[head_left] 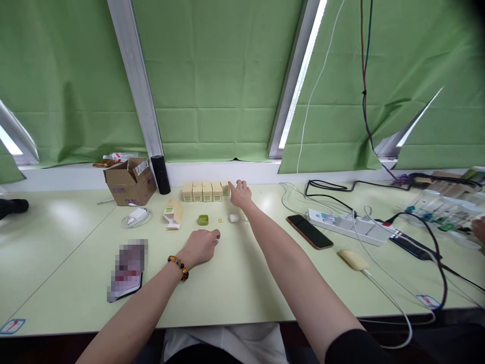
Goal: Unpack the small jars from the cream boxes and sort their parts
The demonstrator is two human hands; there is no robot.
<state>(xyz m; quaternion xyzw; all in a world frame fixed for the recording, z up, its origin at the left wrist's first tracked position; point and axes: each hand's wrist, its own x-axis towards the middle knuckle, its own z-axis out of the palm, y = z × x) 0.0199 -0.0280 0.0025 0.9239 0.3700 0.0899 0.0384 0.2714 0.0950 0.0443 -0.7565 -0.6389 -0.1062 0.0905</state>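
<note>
Several small cream boxes [207, 192] with green labels stand in a block near the wall. My right hand [241, 194] reaches to the block's right end, fingers apart, its index fingertip at the last box [225, 188]. Whether it touches that box I cannot tell. My left hand [200, 247] rests on the table with curled fingers; what they hold, if anything, is hidden. In front of the boxes lie a small green square dish [203, 220], a tiny yellowish piece [220, 220] and a small white cylinder [233, 218]. An opened cream carton [173, 214] lies left of them.
On the left are a cardboard box [131, 183], a black cylinder [160, 175], a white charger with cable [136, 216] and a blurred phone [128, 270]. On the right lie a dark phone [309, 232], a power strip [350, 226], a cream mouse-shaped object [353, 259] and loose cables.
</note>
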